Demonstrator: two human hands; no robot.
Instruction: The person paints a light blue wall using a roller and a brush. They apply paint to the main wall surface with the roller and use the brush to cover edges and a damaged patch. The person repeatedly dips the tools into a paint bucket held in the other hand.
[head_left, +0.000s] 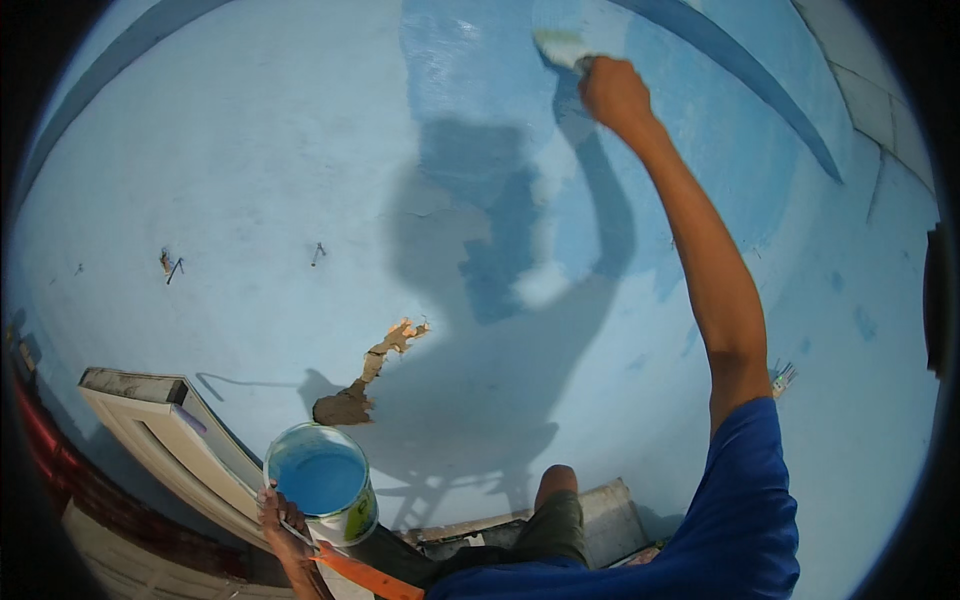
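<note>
High up at the right of centre, my right hand (616, 94) grips a wide paintbrush (561, 48), whose pale bristles lie against the blue wall (225, 165). Wet, darker blue paint covers the wall around the brush. At the lower left, my left hand (283, 521) is closed at the rim and handle of a plastic bucket (358, 523). Light blue paint (321, 480) stands inside the bucket. An orange strip (367, 576) lies just below it. My shadow falls on the wall between both hands.
A cream panelled wooden piece (187, 450) leans at the lower left, beside the bucket. Broken plaster (367, 375) exposes a brown patch on the wall. Wires (784, 379) stick out at the right, and small fixings (171, 264) at the left. A grey slab (611, 521) is near my knee.
</note>
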